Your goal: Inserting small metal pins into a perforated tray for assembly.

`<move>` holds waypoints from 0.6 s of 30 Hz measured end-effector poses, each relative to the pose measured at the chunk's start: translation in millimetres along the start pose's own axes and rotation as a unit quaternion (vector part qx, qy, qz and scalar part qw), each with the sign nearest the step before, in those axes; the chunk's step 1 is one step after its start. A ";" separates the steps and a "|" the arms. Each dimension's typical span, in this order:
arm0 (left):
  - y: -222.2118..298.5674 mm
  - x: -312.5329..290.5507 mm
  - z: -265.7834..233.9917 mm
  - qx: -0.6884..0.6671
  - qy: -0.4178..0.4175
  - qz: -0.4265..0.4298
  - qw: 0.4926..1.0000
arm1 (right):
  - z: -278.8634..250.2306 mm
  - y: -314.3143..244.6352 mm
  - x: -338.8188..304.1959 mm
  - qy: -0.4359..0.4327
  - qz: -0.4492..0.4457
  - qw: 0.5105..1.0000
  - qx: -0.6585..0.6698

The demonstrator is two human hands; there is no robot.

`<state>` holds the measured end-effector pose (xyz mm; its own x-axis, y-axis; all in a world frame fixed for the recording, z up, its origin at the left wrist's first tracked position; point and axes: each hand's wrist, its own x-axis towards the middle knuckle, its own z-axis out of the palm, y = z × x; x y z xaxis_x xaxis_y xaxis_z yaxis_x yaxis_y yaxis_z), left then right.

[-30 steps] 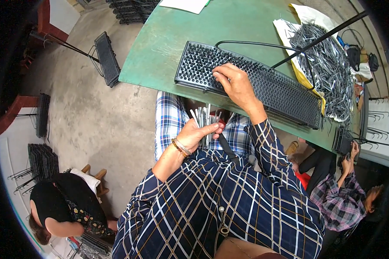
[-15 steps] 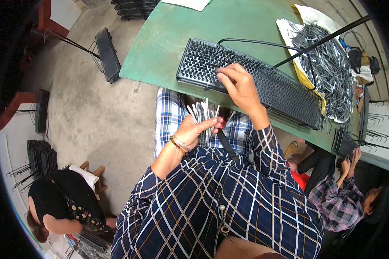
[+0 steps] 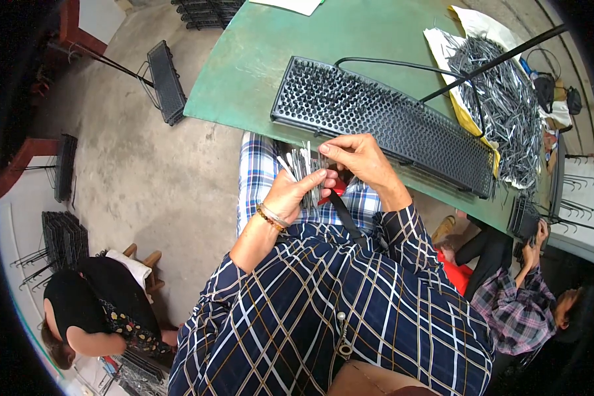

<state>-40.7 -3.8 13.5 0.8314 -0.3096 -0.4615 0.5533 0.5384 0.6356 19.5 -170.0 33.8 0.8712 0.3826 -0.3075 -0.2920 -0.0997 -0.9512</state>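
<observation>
In my left hand (image 3: 289, 198) is an upright bunch of thin, flat strips (image 3: 301, 165), some shiny silver and some dark, fanned out above the thumb. My right hand (image 3: 364, 162) has its thumb and fingers pinched at the right edge of this bunch, on the end of a dark strip. Just beyond both hands a long black rack (image 3: 383, 122) lies slanted across the near edge of the green table (image 3: 244, 72). Rows of small round holes cover it, and dark bits stick up from many at its left end. A bent black rod frame (image 3: 389, 63) rises behind it.
A large heap of similar strips (image 3: 498, 105) lies on a white and yellow sack at the table's right. One person (image 3: 102, 303) bends over at lower left; another (image 3: 515, 303) works at lower right. More black racks (image 3: 167, 82) stand on the concrete floor.
My right hand has come down from the rack's left part to the bunch in my left hand. My left hand has hardly moved.
</observation>
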 end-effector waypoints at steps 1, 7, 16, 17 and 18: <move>-0.5 -0.1 -0.9 0.006 -0.004 -0.004 1.000 | -0.5 0.1 0.9 0.005 0.006 0.999 -0.038; -2.4 0.3 -3.5 0.033 0.018 -0.012 0.999 | 0.2 6.8 5.5 0.007 -0.020 0.997 -0.068; -2.7 3.2 -8.5 0.027 0.038 -0.006 0.999 | 3.1 6.4 5.0 0.030 -0.024 0.998 -0.049; -3.2 2.7 -8.9 0.030 0.039 -0.007 0.999 | 3.4 4.7 4.5 0.018 -0.024 0.999 -0.045; -3.3 2.1 -9.1 0.031 0.038 -0.005 0.999 | 3.0 5.1 5.2 0.018 -0.026 0.998 -0.045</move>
<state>-41.3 0.9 4.8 0.8205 -0.2536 -0.5124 0.5661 0.4856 0.6661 21.3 -165.8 27.4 0.8979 0.3569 -0.2577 -0.2112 -0.1644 -0.9635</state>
